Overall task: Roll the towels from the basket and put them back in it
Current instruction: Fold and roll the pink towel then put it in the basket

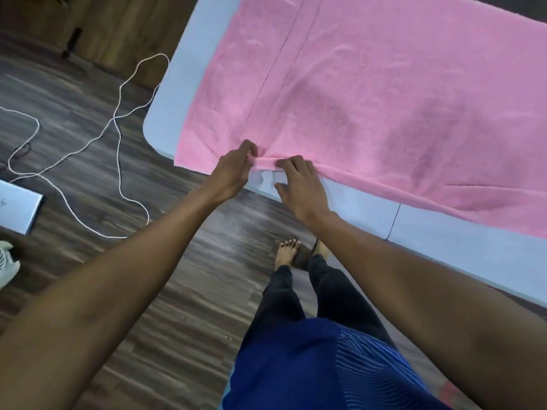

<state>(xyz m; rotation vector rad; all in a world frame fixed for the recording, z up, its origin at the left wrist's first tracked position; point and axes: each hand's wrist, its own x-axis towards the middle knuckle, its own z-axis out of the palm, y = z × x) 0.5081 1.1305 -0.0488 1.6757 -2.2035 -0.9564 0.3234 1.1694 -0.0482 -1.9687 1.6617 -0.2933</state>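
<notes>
A large pink towel (384,93) lies spread flat over a pale blue-white table (444,232), with a stitched band running across it near its left end. My left hand (232,173) pinches the towel's near edge beside that band, lifting a small fold. My right hand (299,184) sits just to the right of it, its fingertips curled on the same near edge and its thumb below on the table rim. No basket is in view.
A white cable (118,134) loops over the dark wood floor to the left of the table. A white flat box (17,208) and a white mesh object (6,261) lie at the left edge. My bare feet (288,250) stand near the table.
</notes>
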